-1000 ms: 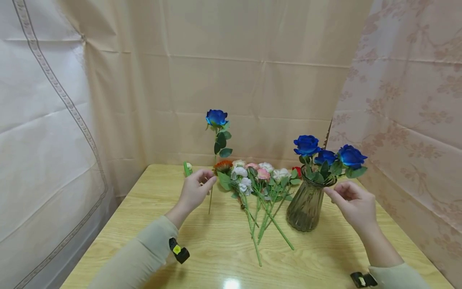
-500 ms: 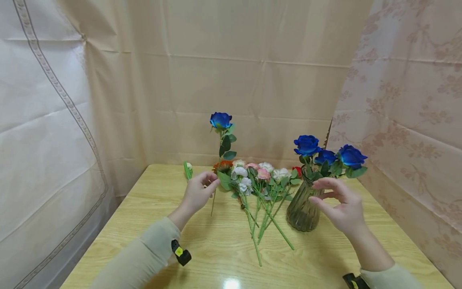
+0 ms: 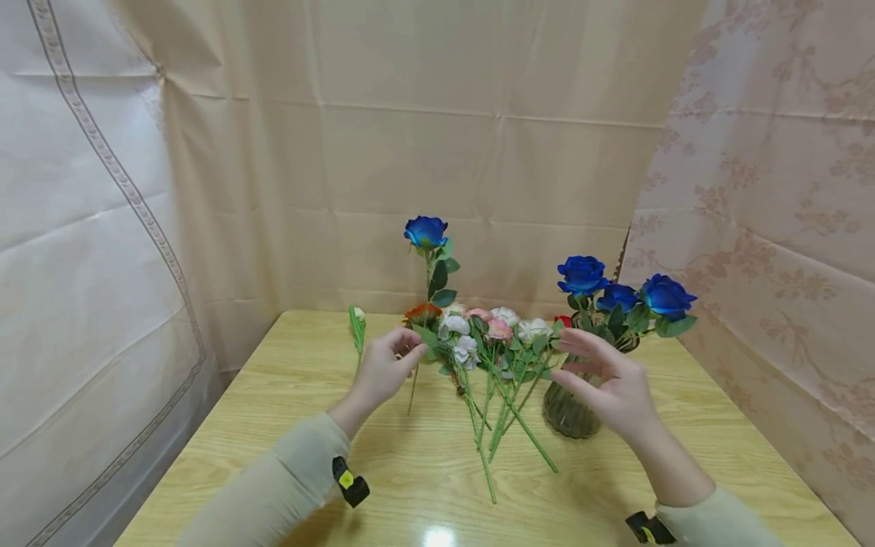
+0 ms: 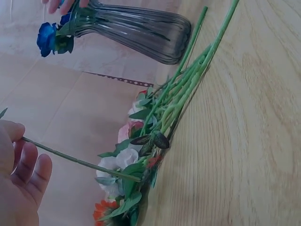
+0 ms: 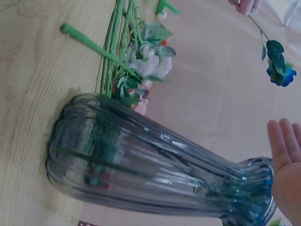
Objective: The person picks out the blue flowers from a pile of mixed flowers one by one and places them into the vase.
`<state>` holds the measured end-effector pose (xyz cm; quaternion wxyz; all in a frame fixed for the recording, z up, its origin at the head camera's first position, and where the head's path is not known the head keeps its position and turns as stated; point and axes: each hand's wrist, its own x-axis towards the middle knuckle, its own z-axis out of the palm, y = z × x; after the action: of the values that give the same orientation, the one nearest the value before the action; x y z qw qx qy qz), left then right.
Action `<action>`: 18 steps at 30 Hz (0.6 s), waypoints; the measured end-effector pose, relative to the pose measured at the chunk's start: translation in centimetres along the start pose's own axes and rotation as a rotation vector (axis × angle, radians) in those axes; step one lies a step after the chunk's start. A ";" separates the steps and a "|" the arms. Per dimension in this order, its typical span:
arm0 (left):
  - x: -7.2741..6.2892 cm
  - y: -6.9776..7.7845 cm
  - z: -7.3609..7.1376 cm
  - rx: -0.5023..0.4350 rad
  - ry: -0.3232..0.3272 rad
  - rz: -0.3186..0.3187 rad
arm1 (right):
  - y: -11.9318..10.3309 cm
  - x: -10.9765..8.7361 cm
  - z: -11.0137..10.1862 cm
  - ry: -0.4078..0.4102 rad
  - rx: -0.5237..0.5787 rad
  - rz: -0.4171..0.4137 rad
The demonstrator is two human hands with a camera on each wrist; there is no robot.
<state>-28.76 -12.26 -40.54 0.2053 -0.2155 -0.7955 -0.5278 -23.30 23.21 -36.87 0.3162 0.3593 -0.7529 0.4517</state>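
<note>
My left hand (image 3: 386, 369) pinches the thin stem of a blue rose (image 3: 425, 232) between thumb and fingers. The rose stands upright, bloom at the top, and the bare stem end (image 4: 94, 167) hangs below the hand. My right hand (image 3: 611, 380) has its fingers extended and thumb apart, holding nothing, in front of a ribbed glass vase (image 3: 570, 410). Several blue roses (image 3: 582, 275) stand in the vase, leaning out over its rim. The hand hides part of the vase's neck in the head view; the right wrist view shows the vase body (image 5: 150, 165) whole.
Left of the vase lies a pile of artificial flowers, with white blooms (image 3: 466, 352), pink ones (image 3: 500, 328) and an orange one (image 3: 422, 314), green stems toward the front. A white tulip-like flower (image 3: 358, 319) lies at the back left of the wooden table (image 3: 287, 395). Curtains hang behind.
My right hand has left the vase rim and moved left, its fingers spreading. My left hand has carried the blue rose slightly right and down. The vase has stayed put.
</note>
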 end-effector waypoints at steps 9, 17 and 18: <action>0.0 0.3 1.2 -0.047 -0.030 0.016 | 0.8 0.7 1.6 -0.046 0.065 0.213; -0.3 0.6 2.3 -0.044 -0.056 0.011 | 1.5 1.5 2.7 -0.058 0.069 0.349; -0.3 0.6 2.4 -0.045 -0.057 0.007 | 1.5 1.6 2.9 -0.060 0.071 0.353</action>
<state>-28.43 -9.83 -41.08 0.1796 -0.2378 -0.7881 -0.5386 -25.86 20.72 -37.39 0.1967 0.2457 -0.7969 0.5156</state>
